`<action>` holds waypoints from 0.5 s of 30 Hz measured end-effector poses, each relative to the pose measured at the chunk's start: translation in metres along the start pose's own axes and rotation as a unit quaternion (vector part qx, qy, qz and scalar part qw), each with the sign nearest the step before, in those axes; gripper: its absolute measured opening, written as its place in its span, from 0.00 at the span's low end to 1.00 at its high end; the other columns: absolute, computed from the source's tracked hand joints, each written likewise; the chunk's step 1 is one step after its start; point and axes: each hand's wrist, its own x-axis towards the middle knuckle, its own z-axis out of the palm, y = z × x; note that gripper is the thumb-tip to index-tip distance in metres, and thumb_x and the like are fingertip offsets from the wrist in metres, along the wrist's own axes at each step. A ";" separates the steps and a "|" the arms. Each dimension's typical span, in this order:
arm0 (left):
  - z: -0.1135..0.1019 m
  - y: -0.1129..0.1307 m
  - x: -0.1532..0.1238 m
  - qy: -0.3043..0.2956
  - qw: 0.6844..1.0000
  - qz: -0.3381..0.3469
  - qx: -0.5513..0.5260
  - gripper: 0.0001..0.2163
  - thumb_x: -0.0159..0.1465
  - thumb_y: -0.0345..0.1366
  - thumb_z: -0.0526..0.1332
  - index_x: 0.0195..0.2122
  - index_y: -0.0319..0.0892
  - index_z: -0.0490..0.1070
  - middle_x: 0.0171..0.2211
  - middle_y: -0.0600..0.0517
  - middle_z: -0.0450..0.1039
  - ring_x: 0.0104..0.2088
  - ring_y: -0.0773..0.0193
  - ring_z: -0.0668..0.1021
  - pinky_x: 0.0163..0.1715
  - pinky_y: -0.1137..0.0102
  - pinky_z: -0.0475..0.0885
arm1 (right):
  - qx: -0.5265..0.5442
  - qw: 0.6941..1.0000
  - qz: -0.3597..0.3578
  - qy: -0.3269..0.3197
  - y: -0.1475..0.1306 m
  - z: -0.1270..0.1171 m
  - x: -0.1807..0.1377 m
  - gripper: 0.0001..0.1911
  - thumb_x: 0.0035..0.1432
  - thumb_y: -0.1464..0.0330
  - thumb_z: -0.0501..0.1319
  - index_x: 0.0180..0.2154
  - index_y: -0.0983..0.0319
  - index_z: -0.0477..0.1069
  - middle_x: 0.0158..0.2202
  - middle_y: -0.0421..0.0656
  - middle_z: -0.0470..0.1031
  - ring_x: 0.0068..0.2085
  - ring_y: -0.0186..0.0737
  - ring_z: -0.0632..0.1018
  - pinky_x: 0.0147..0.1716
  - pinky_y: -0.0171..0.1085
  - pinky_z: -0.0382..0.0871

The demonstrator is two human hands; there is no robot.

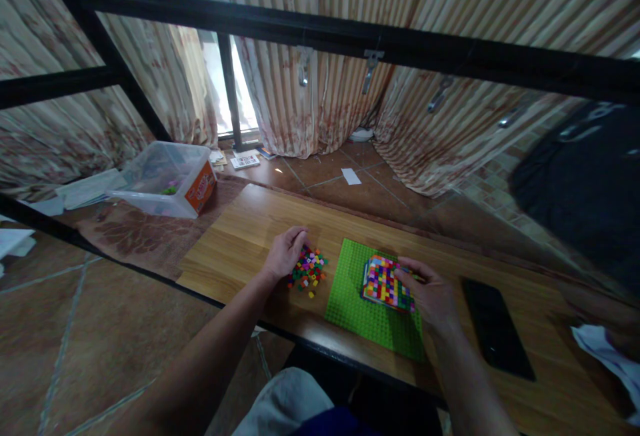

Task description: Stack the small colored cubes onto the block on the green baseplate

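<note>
On the worktop [240, 243] lies a green baseplate [357, 306] with a many-coloured mosaic [383, 281] of small cubes set on its upper right part. The right hand [430, 293] rests at the mosaic's right edge, fingers [407, 266] bent and close together, tips touching it; a grip cannot be told. Just left of the baseplate sits a pile of loose cubes [307, 271]. The left hand [285, 253] touches the pile's far-left side, fingers curled together; whether they pinch a cube cannot be told. A dark phone [495, 326] lies right of the baseplate.
</note>
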 end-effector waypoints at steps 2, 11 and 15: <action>0.000 0.000 0.000 0.000 1.000 0.004 0.001 0.15 0.68 0.42 0.50 0.43 0.40 0.73 0.31 0.51 0.79 0.37 0.61 0.79 0.45 0.68 0.72 | 0.011 1.000 0.020 -0.006 -0.001 0.001 -0.001 0.25 0.37 0.56 0.71 0.39 0.60 0.79 0.38 0.45 0.80 0.34 0.43 0.79 0.33 0.41 0.74; 0.001 -0.002 0.000 -0.002 1.000 0.010 0.013 0.15 0.68 0.42 0.50 0.45 0.41 0.72 0.31 0.51 0.79 0.36 0.62 0.80 0.43 0.68 0.72 | 0.059 0.998 0.019 -0.010 0.001 -0.001 0.000 0.24 0.42 0.54 0.69 0.41 0.59 0.78 0.44 0.46 0.80 0.40 0.43 0.79 0.39 0.41 0.74; 0.001 -0.004 0.000 -0.002 1.000 0.005 0.017 0.16 0.68 0.43 0.50 0.45 0.41 0.73 0.32 0.51 0.79 0.37 0.62 0.80 0.43 0.68 0.72 | 0.049 0.999 -0.002 0.000 0.000 0.002 0.005 0.23 0.49 0.51 0.64 0.40 0.59 0.78 0.44 0.46 0.80 0.45 0.45 0.78 0.47 0.44 0.71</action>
